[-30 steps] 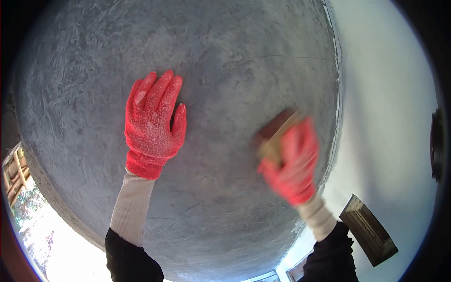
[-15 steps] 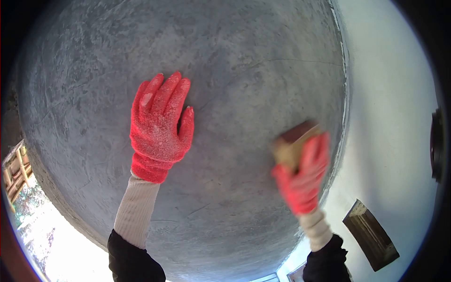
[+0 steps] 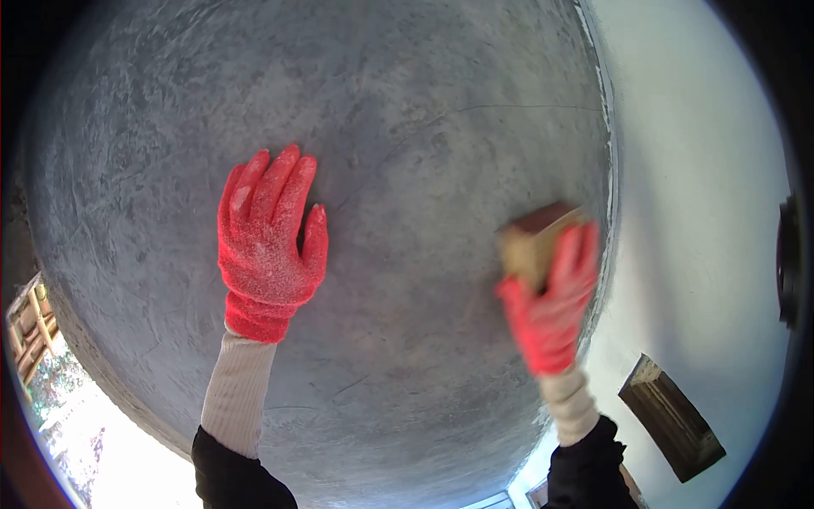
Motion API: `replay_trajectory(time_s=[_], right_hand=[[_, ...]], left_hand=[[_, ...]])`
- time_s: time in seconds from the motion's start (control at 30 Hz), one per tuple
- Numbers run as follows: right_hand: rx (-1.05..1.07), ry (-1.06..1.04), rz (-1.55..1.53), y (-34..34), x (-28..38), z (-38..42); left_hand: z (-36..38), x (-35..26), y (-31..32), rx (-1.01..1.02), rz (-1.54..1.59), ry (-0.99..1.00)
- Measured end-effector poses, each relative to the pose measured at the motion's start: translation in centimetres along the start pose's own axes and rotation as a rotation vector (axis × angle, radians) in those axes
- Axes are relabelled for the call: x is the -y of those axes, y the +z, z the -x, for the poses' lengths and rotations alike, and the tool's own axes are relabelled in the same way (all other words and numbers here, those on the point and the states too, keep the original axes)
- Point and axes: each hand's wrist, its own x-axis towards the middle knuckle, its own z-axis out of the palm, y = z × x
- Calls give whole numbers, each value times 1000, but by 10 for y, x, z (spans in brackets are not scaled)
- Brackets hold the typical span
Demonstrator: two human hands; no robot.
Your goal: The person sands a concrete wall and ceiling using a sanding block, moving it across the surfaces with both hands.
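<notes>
My left hand [image 3: 270, 242], in a dusty red coated glove, lies flat against the grey plastered surface [image 3: 407, 280] with its fingers stretched out and the thumb a little apart. Over to the right, my right hand [image 3: 554, 297], also in a red glove, is closed around a sanding block [image 3: 534, 246]. The block is tan with a dark brown layer on its far side, and it rests against the grey surface near the right edge. Motion blurs this hand and the block slightly. The face of the block against the surface is hidden.
A white wall [image 3: 695, 195] meets the grey surface along a rough white seam. In that wall is a dark rectangular opening [image 3: 674, 420]. Bright daylight and a wooden lattice [image 3: 32, 327] show beyond the left edge. A thin crack crosses the grey surface at upper right.
My right hand and the sanding block have shifted slightly upward. My left hand appears a little further left and lower, as the whole view has shifted slightly too.
</notes>
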Motion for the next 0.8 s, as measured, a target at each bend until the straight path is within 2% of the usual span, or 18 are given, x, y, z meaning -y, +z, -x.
replay_trajectory(time_s=[0.03, 0.1, 0.13, 0.2, 0.23, 0.3, 0.37, 0.4, 0.47, 0.57, 0.63, 0.67, 0.73, 0.77, 0.8], right_hand=[[37, -99, -64, -3, 22, 21], [488, -445, -182, -7, 49, 61], [489, -434, -178, -4, 50, 67], [593, -712, -274, 3, 51, 71], [626, -595, -194, -10, 42, 46], [221, -312, -82, -13, 11, 24], [-22, -91, 6, -6, -18, -6], [-24, -86, 0, 0, -22, -9], [-75, 98, 27, 6, -27, -12], [80, -143, -158, -2, 37, 37], [415, -687, -169, 11, 62, 65], [413, -674, -168, 9, 62, 63], [485, -480, -251, 0, 58, 40], [474, -375, -172, -14, 41, 25], [272, -293, -112, -14, 23, 15]], left_hand=[[0, 0, 0, 18, 9, -11], [0, -2, -1, 19, 5, -4], [-1, -1, 0, 10, -9, 0], [0, 2, 2, 3, 8, 19], [1, 2, 2, -4, 14, 22], [1, 1, 0, 5, 7, 23], [-1, 1, -1, 26, -4, 27], [-1, 1, -1, 26, -4, 25], [0, 0, -1, 32, -3, 19], [-1, 0, 0, 46, 2, 23], [0, 1, 0, 13, -12, 30], [0, 1, -1, 18, -7, 41], [1, 2, -2, 46, 2, 42], [0, 2, -2, 29, 5, 47], [1, 2, -3, 44, -5, 40]])
